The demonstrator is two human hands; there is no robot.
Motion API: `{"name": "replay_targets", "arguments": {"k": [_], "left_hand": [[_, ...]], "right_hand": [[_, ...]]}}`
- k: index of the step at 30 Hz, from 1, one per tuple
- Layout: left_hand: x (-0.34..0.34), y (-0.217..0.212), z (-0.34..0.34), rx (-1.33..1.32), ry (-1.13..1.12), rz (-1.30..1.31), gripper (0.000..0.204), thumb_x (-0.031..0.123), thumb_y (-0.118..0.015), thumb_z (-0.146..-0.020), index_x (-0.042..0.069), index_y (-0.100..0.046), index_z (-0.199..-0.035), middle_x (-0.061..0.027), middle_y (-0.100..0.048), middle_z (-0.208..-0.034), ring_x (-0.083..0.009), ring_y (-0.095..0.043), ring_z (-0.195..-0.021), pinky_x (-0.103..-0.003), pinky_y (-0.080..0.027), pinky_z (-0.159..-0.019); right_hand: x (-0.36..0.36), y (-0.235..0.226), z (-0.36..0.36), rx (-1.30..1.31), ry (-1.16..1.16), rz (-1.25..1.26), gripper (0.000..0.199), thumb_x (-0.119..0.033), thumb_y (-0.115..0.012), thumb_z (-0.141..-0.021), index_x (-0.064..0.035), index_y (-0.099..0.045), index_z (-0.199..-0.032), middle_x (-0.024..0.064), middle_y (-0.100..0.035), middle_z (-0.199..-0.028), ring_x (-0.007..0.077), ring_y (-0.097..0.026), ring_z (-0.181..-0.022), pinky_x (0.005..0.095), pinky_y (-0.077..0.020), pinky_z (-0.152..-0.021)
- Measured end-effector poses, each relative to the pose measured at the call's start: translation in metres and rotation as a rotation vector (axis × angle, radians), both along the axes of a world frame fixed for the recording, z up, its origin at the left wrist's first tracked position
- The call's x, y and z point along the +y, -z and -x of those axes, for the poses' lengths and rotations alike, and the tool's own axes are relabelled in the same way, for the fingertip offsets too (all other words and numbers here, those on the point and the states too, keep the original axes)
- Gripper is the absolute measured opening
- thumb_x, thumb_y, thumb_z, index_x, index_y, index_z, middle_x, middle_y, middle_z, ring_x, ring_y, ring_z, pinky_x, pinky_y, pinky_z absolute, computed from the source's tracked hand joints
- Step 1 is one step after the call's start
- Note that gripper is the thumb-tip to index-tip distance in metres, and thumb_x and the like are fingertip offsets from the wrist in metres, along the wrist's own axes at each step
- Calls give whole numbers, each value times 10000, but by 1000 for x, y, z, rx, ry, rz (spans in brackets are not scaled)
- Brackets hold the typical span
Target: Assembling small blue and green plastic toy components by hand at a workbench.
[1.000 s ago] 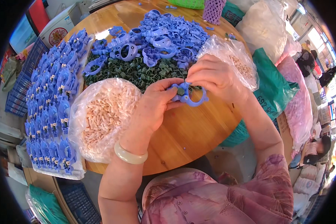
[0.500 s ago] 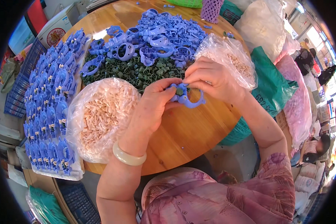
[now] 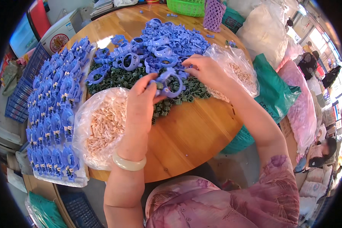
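Note:
My left hand [image 3: 137,104] is closed on a blue plastic ring-shaped part [image 3: 174,90], gripping it by its narrower end. A small green piece [image 3: 159,86] shows there beside my fingertips. The ring is raised over a heap of dark green plastic pieces [image 3: 119,79]. My right hand [image 3: 206,71] reaches to the near right edge of the pile of small blue parts [image 3: 186,40]. Its thumb and fingers are apart, and nothing shows between them. Larger blue ring parts [image 3: 130,61] lie on the heap's left side.
A clear bag of pale pieces [image 3: 106,123] stands by my left forearm; another bag [image 3: 241,72] lies to the right. Rows of assembled blue parts [image 3: 53,117] cover a white board at left. A green basket [image 3: 186,7] and purple mesh holder [image 3: 213,15] stand at the back.
My right hand has left the ring part and moved up toward the blue pile. My left hand has carried the ring slightly left and away from me.

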State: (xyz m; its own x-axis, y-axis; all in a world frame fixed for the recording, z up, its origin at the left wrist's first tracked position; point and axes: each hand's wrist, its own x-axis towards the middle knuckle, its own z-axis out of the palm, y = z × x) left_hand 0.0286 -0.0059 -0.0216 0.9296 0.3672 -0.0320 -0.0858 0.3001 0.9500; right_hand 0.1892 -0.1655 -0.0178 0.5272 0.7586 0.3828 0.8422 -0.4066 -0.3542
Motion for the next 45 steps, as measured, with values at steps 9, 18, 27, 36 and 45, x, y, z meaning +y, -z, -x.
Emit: {"name": "replay_targets", "arguments": {"k": [9, 18, 27, 36, 45], "left_hand": [[12, 0, -3, -37, -103, -18, 297, 109, -406, -938, -19, -501, -1188, -100, -614, -981, -168, -624, -848, -312, -520, -781], [12, 4, 0, -95, -33, 91, 298, 98, -451, -906, -34, -513, -1166, -70, -576, -916, -152, -604, -799, -314, -540, -739], [1, 0, 0, -69, 31, 89, 265, 90, -441, -917, -41, -531, -1128, -81, -582, -895, -160, -606, -795, -338, -545, -754], [-4, 5, -1, -55, 59, 107, 269, 84, -431, -921, -39, -520, -1144, -85, -590, -917, -167, -614, -824, -336, -541, -767], [-12, 10, 0, -23, 124, 138, 303, 104, -438, -914, -23, -503, -1182, -83, -598, -971, -147, -607, -848, -297, -526, -767]], "right_hand": [[22, 2, -15, 268, 96, 108, 267, -106, -663, -756, -33, -620, -1009, 47, -584, -781, 157, -585, -725, 298, -474, -658], [-47, 7, 49, 1161, -141, -186, 236, -87, -633, -806, 6, -562, -1011, 49, -584, -871, 142, -607, -782, 269, -510, -683], [-91, 26, 89, 558, -63, 38, 211, -42, -621, -821, -20, -566, -1023, 55, -589, -879, 131, -597, -813, 267, -486, -669], [-98, 24, 101, 276, -260, 48, 214, -52, -656, -764, -28, -605, -971, 102, -586, -932, 261, -577, -885, 329, -481, -703], [-86, 9, 96, 65, -235, -153, 221, -27, -687, -719, -25, -634, -935, 80, -633, -852, 234, -598, -798, 319, -450, -741]]}}
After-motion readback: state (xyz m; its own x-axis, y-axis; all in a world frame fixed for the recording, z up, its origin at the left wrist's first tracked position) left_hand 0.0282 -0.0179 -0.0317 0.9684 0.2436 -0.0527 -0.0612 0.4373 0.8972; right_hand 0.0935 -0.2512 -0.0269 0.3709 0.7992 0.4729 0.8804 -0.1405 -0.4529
